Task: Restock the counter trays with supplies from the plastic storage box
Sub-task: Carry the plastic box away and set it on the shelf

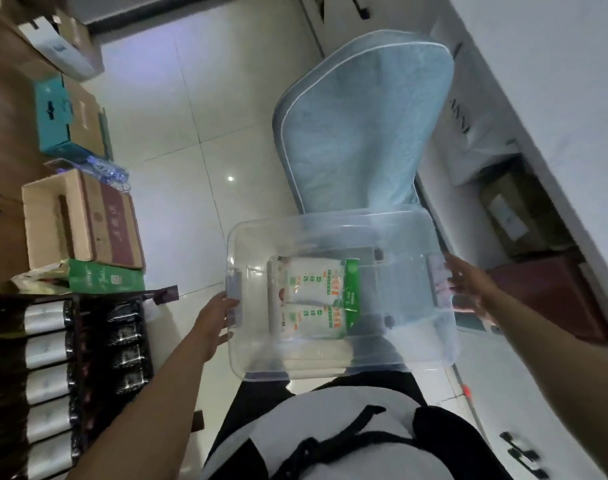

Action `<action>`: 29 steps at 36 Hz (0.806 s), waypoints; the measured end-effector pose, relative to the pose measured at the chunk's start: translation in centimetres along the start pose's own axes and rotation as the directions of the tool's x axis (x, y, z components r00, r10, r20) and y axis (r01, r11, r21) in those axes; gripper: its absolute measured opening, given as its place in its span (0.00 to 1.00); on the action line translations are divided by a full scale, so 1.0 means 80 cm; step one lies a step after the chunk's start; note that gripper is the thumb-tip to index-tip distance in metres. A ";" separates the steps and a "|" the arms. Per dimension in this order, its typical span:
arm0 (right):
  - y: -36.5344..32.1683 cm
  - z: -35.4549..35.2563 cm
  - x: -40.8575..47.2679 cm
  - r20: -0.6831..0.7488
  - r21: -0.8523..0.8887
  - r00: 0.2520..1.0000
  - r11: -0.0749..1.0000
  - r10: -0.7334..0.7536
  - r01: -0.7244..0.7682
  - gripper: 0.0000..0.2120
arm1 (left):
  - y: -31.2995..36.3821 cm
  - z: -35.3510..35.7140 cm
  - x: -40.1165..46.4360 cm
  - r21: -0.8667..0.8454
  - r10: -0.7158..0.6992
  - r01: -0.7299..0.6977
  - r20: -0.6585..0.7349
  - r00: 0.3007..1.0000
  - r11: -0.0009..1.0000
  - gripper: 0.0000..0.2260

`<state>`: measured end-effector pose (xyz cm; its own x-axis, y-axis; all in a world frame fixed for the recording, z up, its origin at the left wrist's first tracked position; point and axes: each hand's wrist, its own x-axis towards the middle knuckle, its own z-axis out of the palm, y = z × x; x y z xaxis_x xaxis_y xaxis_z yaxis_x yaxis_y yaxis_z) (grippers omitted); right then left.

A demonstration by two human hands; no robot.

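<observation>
while both hands reach to the two short ends of the clear plastic box (340, 292) in the lower middle of the frame, the step seems to be lifting or carrying it. the left hand (214, 322) touches the left handle with loose, slightly spread fingers; the right hand (468, 284) lies open at the right end. white and green packets (318, 297) lie inside. next, i think, both hands need a firm hold. behind it stands a blue chair (361, 129) on a pale tiled floor (177, 126), with cardboard boxes (80, 223) at the left.
</observation>
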<state>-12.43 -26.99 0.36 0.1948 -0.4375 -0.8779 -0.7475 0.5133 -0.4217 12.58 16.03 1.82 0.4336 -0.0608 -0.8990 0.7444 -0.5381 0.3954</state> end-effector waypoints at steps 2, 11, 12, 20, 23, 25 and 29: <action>0.020 -0.005 -0.036 -0.034 0.042 0.999 0.999 -0.010 0.011 0.16 | -0.001 -0.009 0.011 0.043 0.013 -0.017 0.076 0.997 0.999 0.14; 0.204 0.027 -0.234 -0.131 0.379 0.988 0.925 0.088 -0.032 0.20 | -0.021 -0.051 0.037 0.311 -0.050 -0.058 0.329 0.943 0.949 0.22; 0.226 0.033 -0.255 -0.148 0.410 0.983 0.911 0.113 -0.043 0.20 | -0.021 -0.050 0.034 0.358 -0.066 -0.067 0.346 0.936 0.931 0.24; 0.390 0.056 -0.401 -0.321 0.655 0.905 0.756 0.280 -0.001 0.14 | -0.010 0.050 -0.021 0.670 -0.144 -0.241 0.465 0.873 0.702 0.32; 0.466 0.067 -0.459 -0.350 0.729 0.876 0.683 0.333 0.032 0.13 | -0.025 0.099 -0.056 0.753 -0.177 -0.322 0.498 0.849 0.574 0.37; 0.522 0.080 -0.495 -0.363 0.781 0.853 0.622 0.374 0.059 0.14 | -0.043 0.136 -0.083 0.779 -0.198 -0.366 0.521 0.830 0.510 0.41; 0.631 0.119 -0.556 -0.384 0.869 0.805 0.471 0.452 0.150 0.12 | -0.101 0.220 -0.148 0.813 -0.222 -0.449 0.547 0.807 0.372 0.34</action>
<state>-52.83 25.42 15.97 -0.4244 -0.4039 -0.8104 0.2293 0.8178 -0.5278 -7.52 6.35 5.99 -0.0934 -0.3896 -0.9162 -0.3306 -0.8559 0.3977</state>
